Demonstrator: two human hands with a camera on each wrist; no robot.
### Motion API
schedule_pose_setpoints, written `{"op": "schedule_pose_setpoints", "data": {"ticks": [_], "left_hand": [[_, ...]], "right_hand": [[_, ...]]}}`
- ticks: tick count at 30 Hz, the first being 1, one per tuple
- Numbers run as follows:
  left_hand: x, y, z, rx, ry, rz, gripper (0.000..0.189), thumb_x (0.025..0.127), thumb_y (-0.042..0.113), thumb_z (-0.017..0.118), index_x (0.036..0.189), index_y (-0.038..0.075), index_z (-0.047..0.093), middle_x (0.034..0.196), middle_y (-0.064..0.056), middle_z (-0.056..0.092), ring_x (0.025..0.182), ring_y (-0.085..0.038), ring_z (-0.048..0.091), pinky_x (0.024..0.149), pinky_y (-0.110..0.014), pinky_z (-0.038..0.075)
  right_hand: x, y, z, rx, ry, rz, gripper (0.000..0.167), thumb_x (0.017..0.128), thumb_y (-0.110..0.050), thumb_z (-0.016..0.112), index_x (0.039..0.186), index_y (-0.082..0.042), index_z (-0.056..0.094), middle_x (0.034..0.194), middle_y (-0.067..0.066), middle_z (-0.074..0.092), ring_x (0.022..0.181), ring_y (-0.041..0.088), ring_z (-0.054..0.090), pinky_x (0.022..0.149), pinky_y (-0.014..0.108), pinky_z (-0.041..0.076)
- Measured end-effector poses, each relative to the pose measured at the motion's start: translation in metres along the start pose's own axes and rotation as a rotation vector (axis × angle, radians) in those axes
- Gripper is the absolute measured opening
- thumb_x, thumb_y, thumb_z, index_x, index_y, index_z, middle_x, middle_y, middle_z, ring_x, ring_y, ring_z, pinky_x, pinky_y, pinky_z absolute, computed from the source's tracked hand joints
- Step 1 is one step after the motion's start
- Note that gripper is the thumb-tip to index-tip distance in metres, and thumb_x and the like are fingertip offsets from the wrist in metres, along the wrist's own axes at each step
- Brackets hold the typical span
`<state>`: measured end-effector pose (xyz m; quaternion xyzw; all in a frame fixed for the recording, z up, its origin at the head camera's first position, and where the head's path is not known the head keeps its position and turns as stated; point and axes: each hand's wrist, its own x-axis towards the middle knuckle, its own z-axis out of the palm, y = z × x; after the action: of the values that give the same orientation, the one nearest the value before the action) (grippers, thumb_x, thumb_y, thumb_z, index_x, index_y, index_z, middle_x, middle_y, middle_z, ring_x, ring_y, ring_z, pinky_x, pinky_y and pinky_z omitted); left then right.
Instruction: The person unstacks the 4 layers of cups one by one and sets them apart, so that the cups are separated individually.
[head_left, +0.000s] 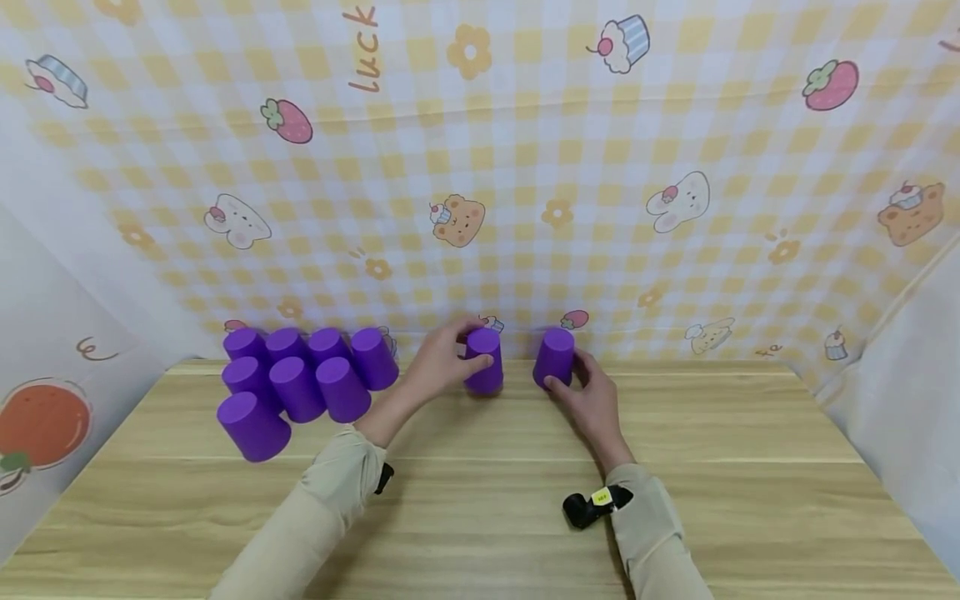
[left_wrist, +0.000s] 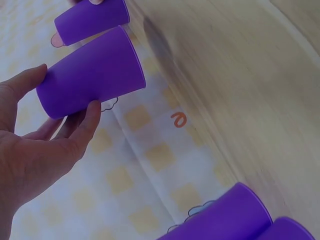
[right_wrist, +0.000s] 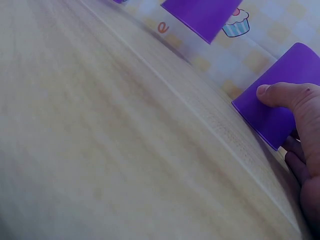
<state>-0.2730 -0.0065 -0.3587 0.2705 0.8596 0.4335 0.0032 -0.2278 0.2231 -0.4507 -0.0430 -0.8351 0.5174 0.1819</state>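
Near the back of the table, my left hand (head_left: 438, 360) grips a purple cup (head_left: 484, 367) that stands wide end down. Its thumb and fingers wrap the cup's sides, and in the left wrist view the cup (left_wrist: 95, 72) appears raised off the tabletop. To the right, across a small gap, my right hand (head_left: 597, 402) holds a second purple cup (head_left: 555, 357), also wide end down. In the right wrist view the thumb lies across this cup (right_wrist: 285, 100), with other fingers partly hidden behind it. I cannot tell whether its rim touches the table.
Several more upside-down purple cups (head_left: 296, 390) stand grouped in rows on the left of the wooden table (head_left: 480, 500). A yellow checked cloth (head_left: 510, 167) with printed cupcakes and strawberries hangs right behind the table. A black wrist device (head_left: 588, 507) sits on the right sleeve.
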Motion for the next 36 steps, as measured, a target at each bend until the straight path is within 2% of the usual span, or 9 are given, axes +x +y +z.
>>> {"op": "schedule_pose_setpoints", "data": {"ticks": [8,13,20,25,29,32,36], "left_hand": [[-0.020,0.004,-0.016,0.009,-0.022,0.031,0.053,0.081,0.013,0.073,0.126,-0.003,0.050,0.115,-0.015,0.059,0.103,-0.030,0.057,0.085,-0.041,0.050],[-0.038,0.008,-0.028,0.001,-0.049,0.024,0.052,0.081,0.014,0.073,0.125,-0.001,0.050,0.114,-0.011,0.059,0.103,-0.028,0.057,0.079,-0.034,0.053],[-0.068,0.012,-0.056,0.083,-0.059,0.007,0.053,0.080,0.020,0.074,0.126,0.004,0.053,0.110,-0.007,0.061,0.098,-0.023,0.060,0.075,-0.029,0.054],[-0.091,0.006,-0.079,0.181,-0.047,0.003,0.050,0.080,0.026,0.075,0.122,0.008,0.057,0.101,-0.002,0.064,0.089,-0.017,0.062,0.071,-0.030,0.053],[-0.102,0.001,-0.092,0.230,-0.051,0.005,0.048,0.080,0.030,0.074,0.120,0.010,0.058,0.098,0.002,0.064,0.088,-0.014,0.060,0.071,-0.030,0.052],[-0.109,-0.002,-0.101,0.243,-0.053,0.000,0.049,0.080,0.032,0.074,0.120,0.009,0.058,0.101,0.001,0.063,0.091,-0.015,0.060,0.073,-0.032,0.052],[-0.118,-0.005,-0.112,0.243,-0.068,-0.001,0.048,0.080,0.028,0.074,0.120,0.009,0.057,0.099,0.002,0.064,0.084,-0.013,0.061,0.067,-0.028,0.052]], "right_hand": [[-0.001,-0.001,-0.002,0.003,-0.011,0.011,0.064,0.080,-0.017,0.075,0.134,-0.002,0.044,0.134,0.020,0.047,0.122,0.031,0.045,0.103,0.037,0.037],[-0.003,0.000,-0.003,0.005,-0.028,0.033,0.064,0.081,-0.019,0.074,0.135,-0.003,0.044,0.135,0.019,0.046,0.124,0.029,0.044,0.103,0.035,0.036],[-0.001,0.001,-0.003,0.012,-0.011,0.010,0.064,0.080,-0.017,0.075,0.134,-0.001,0.044,0.134,0.021,0.046,0.123,0.033,0.045,0.102,0.039,0.037],[-0.001,-0.001,-0.001,0.026,-0.020,0.001,0.065,0.080,-0.018,0.075,0.134,0.000,0.044,0.134,0.022,0.046,0.123,0.033,0.044,0.103,0.038,0.037],[0.000,0.000,-0.001,0.025,-0.021,0.002,0.065,0.080,-0.018,0.075,0.134,-0.001,0.043,0.135,0.021,0.045,0.123,0.033,0.044,0.103,0.038,0.037],[0.000,0.001,-0.002,0.021,-0.020,0.003,0.065,0.080,-0.019,0.075,0.134,-0.001,0.043,0.135,0.021,0.045,0.124,0.032,0.044,0.103,0.038,0.036],[-0.001,0.001,-0.002,0.016,-0.023,0.007,0.065,0.080,-0.019,0.075,0.134,-0.002,0.044,0.135,0.021,0.045,0.124,0.032,0.044,0.103,0.038,0.036]]}}
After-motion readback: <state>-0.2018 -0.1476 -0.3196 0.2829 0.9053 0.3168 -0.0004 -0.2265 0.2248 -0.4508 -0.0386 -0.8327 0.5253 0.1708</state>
